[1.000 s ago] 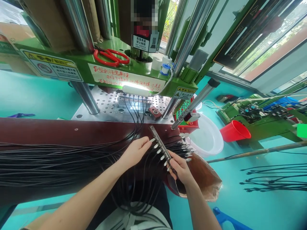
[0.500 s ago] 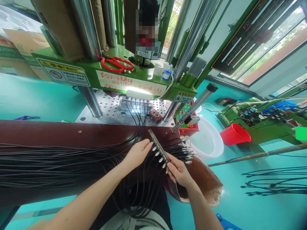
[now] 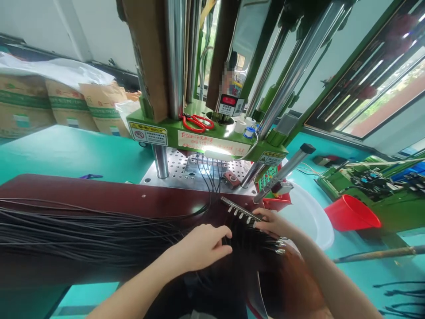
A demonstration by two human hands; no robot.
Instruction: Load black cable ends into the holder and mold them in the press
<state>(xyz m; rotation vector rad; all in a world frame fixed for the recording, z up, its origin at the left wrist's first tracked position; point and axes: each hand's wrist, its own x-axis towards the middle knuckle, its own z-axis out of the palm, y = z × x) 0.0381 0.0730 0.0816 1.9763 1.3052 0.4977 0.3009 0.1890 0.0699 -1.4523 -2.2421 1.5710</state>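
My right hand (image 3: 275,223) grips the near right end of a narrow metal bar (image 3: 238,207). Several silvery connectors stick out along the bar's near edge, and dark cables hang from them. The bar lies slantwise at the brown bench's (image 3: 109,195) far edge. To the left and nearer to me is my left hand (image 3: 207,246). Its thumb and forefinger are apart with nothing visible between them; the other fingers curl. Black cables (image 3: 83,237) run along the bench from the left, and loose silvery cable ends (image 3: 280,246) lie just below my right hand.
Ahead stands a green press (image 3: 172,141) with a perforated metal bed (image 3: 156,170); cables run out of a metal block (image 3: 192,167) on it. Red-handled scissors (image 3: 199,124) lie on the press. At the right are a white tub (image 3: 327,235) and a red bucket (image 3: 353,212).
The bar has moved forward and right with my right hand, turning flatter. My left hand has let go of it and opened. The view has shifted left.
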